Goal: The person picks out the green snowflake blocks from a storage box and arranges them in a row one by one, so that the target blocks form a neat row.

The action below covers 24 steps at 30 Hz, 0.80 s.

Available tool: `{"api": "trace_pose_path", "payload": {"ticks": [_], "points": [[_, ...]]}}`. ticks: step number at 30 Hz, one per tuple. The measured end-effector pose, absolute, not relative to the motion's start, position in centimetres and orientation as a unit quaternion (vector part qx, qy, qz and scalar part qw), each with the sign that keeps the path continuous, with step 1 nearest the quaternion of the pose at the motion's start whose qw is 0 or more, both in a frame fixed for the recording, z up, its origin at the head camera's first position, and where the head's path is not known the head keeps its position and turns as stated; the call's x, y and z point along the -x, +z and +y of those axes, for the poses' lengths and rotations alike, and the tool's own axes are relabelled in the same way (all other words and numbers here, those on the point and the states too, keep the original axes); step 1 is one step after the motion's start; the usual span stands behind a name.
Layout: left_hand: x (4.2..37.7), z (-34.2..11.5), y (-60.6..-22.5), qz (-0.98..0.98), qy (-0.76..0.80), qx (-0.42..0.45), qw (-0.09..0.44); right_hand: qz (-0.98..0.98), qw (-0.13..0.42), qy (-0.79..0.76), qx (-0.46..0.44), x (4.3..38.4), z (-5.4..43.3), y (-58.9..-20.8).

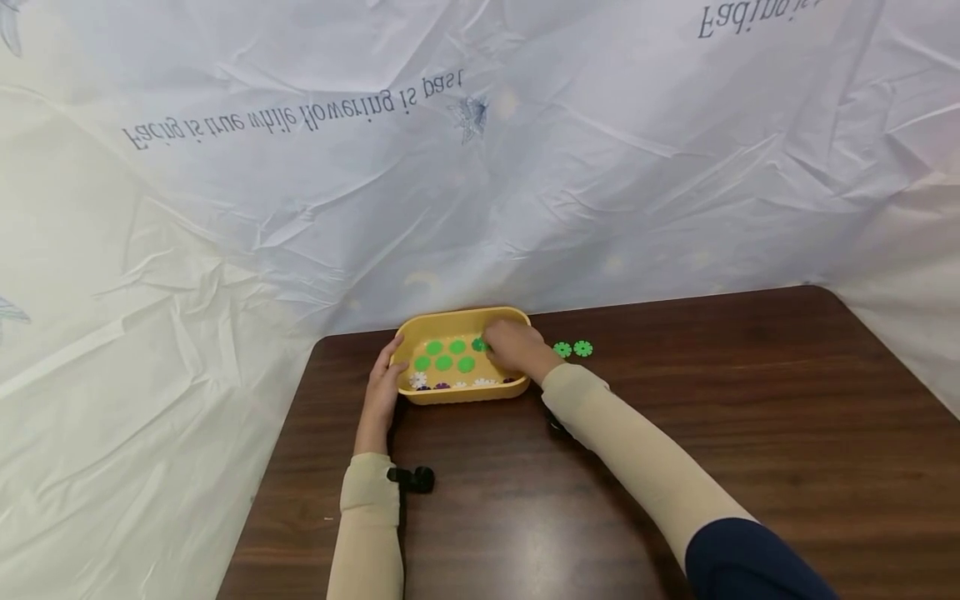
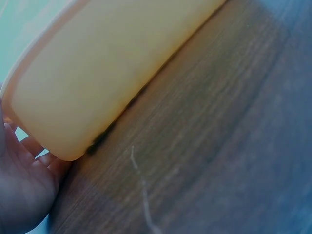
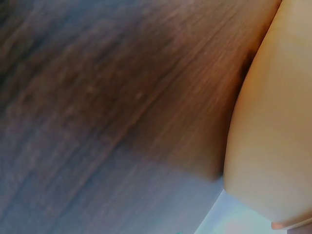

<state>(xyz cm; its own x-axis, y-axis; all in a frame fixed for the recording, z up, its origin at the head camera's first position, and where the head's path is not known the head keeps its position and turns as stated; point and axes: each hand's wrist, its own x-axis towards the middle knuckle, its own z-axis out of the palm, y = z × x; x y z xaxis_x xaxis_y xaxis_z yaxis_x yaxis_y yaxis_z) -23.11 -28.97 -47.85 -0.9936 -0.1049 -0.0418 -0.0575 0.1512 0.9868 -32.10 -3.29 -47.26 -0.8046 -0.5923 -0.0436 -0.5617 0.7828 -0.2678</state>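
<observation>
A yellow plastic basket (image 1: pixel 463 397) stands at the back of the table, with several light-green discs (image 1: pixel 444 363) lying on its floor. White snowflake discs (image 1: pixel 417 379) and purple ones (image 1: pixel 442 386) show along its near side. My left hand (image 1: pixel 381 390) grips the basket's left end, thumb over the rim and fingers outside. In the left wrist view, that hand's fingers lie against the basket's outer wall (image 2: pixel 97 83). Inside the basket's right part, my right hand (image 1: pixel 513 344) is curled, pinching a darker green snowflake disc (image 1: pixel 478 343); its fingertips are mostly hidden.
Two green snowflake discs (image 1: pixel 573 349) lie on the brown wooden table (image 1: pixel 675 400), just right of the basket. A white printed sheet (image 1: pixel 450 208) hangs close behind the table's back edge. Black wrist straps (image 1: pixel 412 478) sit on the forearms.
</observation>
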Motion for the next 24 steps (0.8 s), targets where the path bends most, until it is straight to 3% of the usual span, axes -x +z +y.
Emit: {"api": "trace_pose_path", "payload": {"ticks": [7,14,24], "points": [[23.1,-28.9,-47.8,-0.756,-0.652,-0.056,0.019,0.938,0.059,-0.149,0.308,32.3,-3.2,-47.3],[24.8,-30.1,-51.2,-0.756,-0.652,-0.058,0.026,0.933,0.056,-0.151,0.321,32.3,-3.2,-47.4],[24.8,-30.0,-51.3,-0.763,-0.643,-0.049,0.041,0.931,0.061,-0.164,0.321,32.2,-3.1,-47.3]]}}
